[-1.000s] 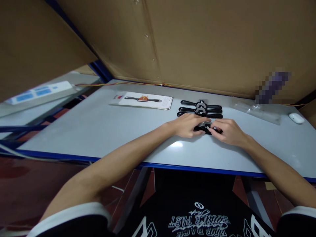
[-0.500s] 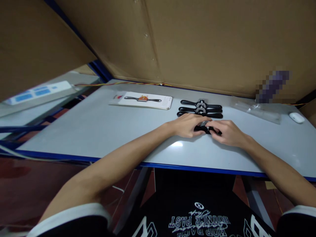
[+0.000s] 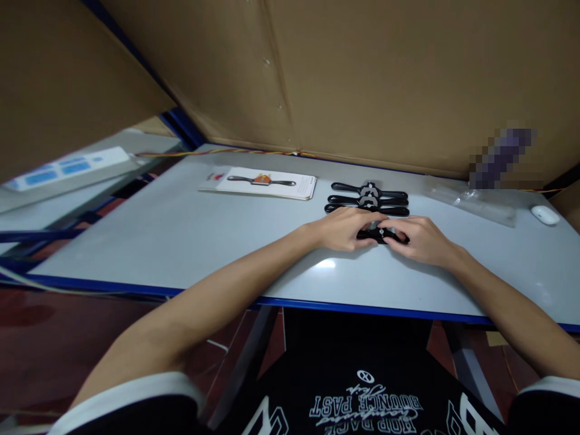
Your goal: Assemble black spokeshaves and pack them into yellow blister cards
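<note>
A black spokeshave [image 3: 381, 232] lies low at the table top, between my two hands. My left hand [image 3: 347, 228] is closed round its left side, thumb in front and fingers behind. On its right side my right hand [image 3: 419, 238] grips it, thumb and fingertips close to the screw in the middle. The hands partly hide both handles. Just beyond them, several more black spokeshaves [image 3: 369, 201] with grey middle plates lie stacked closely in a row, handles pointing left and right. The nearest is partly covered by my left hand.
Flat printed packages [image 3: 267, 183] picturing a spokeshave lie at the back left. Clear plastic bags [image 3: 483, 205] and a white earphone case [image 3: 545, 215] are on the right. Cardboard walls [image 3: 385, 78] enclose the grey table [image 3: 181, 235]; a power strip [image 3: 72, 171] sits to the left.
My right thumb and fingers have shifted slightly right along the spokeshave, showing more of its middle. My left hand keeps nearly the same place, and the other items lie as before.
</note>
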A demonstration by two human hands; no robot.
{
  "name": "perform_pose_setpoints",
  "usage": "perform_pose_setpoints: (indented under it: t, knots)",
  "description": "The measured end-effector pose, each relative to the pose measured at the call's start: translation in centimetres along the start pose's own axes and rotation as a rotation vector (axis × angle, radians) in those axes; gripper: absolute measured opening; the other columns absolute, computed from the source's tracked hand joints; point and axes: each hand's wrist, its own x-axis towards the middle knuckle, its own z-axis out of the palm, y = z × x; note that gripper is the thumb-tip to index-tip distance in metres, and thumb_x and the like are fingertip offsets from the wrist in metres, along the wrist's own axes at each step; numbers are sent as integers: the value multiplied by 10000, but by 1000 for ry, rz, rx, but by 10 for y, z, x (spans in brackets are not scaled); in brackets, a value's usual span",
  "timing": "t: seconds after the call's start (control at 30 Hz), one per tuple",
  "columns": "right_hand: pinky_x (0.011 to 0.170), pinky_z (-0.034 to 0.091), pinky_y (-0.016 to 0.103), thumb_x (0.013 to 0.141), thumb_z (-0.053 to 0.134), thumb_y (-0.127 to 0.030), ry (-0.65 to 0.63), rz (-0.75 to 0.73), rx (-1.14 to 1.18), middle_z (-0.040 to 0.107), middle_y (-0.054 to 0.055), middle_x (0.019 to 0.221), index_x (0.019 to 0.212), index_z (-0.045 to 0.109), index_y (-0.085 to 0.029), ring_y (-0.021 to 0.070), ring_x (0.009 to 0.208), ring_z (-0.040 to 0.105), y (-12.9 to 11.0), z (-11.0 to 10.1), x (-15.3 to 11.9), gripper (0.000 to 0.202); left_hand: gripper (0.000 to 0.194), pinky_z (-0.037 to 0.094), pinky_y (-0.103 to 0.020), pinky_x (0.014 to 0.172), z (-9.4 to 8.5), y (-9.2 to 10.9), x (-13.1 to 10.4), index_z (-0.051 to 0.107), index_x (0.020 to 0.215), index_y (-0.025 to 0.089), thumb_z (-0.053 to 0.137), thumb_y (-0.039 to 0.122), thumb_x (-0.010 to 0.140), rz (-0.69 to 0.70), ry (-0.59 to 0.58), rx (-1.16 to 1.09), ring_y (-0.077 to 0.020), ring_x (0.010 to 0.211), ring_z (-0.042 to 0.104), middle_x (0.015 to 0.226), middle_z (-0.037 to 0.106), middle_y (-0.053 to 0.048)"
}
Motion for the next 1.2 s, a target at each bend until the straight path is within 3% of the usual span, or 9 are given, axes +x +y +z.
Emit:
perform_pose_setpoints:
  t: [0.2,0.43,0.63,0.97,1.07,1.2]
  knots:
    - [716,449,321,1036,585,-304,-1,7,-26,730,3,776,1202,765,-219,163,654,609,6,4,-1,258,540,416,-317,697,-1,0,1,643,1389,155,585,424,924,-1,1,-26,-207,770,620,890,692,-48]
    - [692,418,319,1027,603,-309,47,47,-115,725,33,796,938,705,-192,164,659,587,0,10,3,180,497,405,-321,693,1,-1,1,660,1342,160,588,424,927,13,13,-33,-200,755,597,887,687,-56]
    - [689,394,327,999,581,-288,96,73,-201,734,58,806,879,696,-189,173,667,576,-7,19,6,193,460,389,-322,678,3,-2,1,678,1283,143,577,412,923,27,27,-30,-195,733,576,885,679,-66]
    - [631,312,341,995,493,-282,65,137,-255,668,42,594,632,648,-199,158,543,503,-13,24,8,403,596,450,-334,720,3,-1,1,614,1469,136,564,387,930,25,18,-5,-218,772,620,892,695,-67]
    - [614,291,333,974,527,-325,42,209,-209,679,42,614,645,647,-203,159,550,513,-12,19,7,371,589,472,-332,735,3,-2,1,616,1471,151,577,395,936,32,20,-13,-218,790,640,909,706,-66]
    - [605,314,310,932,585,-360,18,267,-111,622,1,591,808,692,-198,144,524,476,-9,8,5,231,583,488,-338,744,2,-3,1,621,1463,155,583,424,947,42,21,-12,-216,787,646,917,714,-68]
